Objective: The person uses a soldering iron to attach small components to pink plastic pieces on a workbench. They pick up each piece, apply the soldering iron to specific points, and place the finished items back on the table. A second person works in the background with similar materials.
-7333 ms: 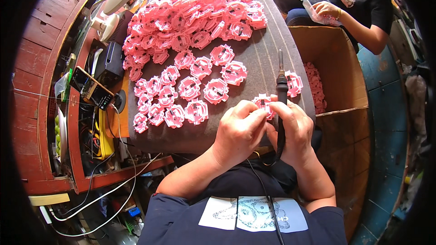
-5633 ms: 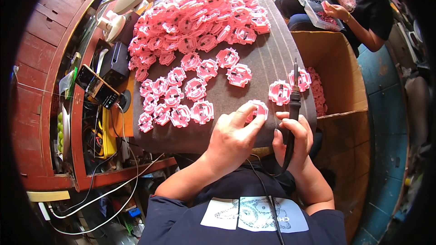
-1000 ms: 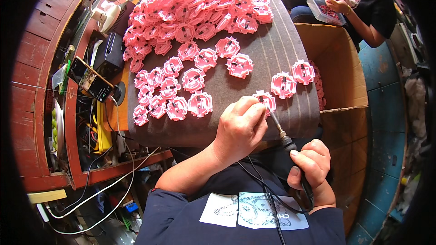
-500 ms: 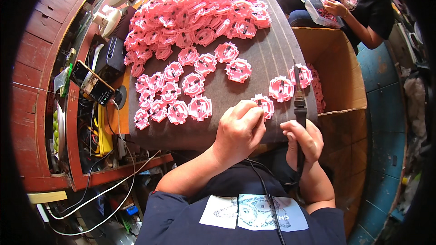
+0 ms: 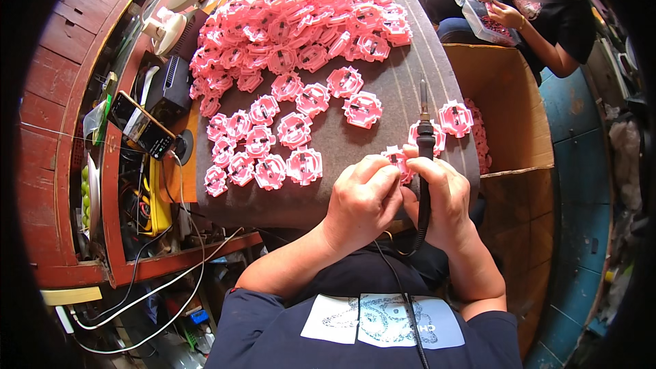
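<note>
The left hand's (image 5: 362, 195) thumb and forefinger are pinched on a pink part (image 5: 394, 156) at the table's near edge; the right hand's (image 5: 443, 195) fingertips meet its right side while clasping a soldering iron (image 5: 425, 142), tip pointing far. Just right lie two pink pieces (image 5: 456, 119); left, loose rows (image 5: 294, 130); farther, a heap (image 5: 294, 20); right of the table (image 5: 355, 154), a carton (image 5: 512, 96).

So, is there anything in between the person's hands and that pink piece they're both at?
Nothing visible. The left hand pinches the pink piece, and the right hand is right at it too. The soldering iron lies across the right hand, but its tip points away from the piece.
</note>
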Available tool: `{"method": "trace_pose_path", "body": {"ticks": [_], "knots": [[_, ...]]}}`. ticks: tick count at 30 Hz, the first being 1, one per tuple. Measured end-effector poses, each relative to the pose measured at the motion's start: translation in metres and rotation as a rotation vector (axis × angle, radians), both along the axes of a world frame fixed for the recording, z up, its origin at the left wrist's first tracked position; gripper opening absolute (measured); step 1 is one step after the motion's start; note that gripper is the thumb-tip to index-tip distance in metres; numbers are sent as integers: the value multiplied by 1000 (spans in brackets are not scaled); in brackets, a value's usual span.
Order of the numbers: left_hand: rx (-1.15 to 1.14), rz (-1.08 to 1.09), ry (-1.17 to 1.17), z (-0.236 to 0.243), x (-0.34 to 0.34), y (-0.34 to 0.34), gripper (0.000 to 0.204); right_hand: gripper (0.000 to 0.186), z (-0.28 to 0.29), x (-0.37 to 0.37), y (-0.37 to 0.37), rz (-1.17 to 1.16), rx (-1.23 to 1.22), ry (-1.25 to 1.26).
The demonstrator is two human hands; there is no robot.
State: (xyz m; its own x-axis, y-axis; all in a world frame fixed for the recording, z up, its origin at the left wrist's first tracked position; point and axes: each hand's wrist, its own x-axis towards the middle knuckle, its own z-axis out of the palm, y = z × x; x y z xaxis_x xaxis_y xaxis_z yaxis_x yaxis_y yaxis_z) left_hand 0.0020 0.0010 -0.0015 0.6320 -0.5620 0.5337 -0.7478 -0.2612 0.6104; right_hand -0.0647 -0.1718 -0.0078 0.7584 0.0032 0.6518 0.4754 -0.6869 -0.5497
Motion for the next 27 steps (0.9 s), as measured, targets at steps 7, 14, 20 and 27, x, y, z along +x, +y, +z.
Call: {"method": "trace_pose_path", "body": {"ticks": [7,14,20,27], "knots": [[9,2,6,1,-1,0,25,53,0,1,-1,12,22,4],[-64,61,179,17,3,6,36,48,-1,-1,-3,15,15,42],[452,246,-144,31,50,-4,29,46,3,1,2,-49,-10,58],[396,187,-216,18,38,5,11,51,1,9,-5,-268,-75,-23]]}}
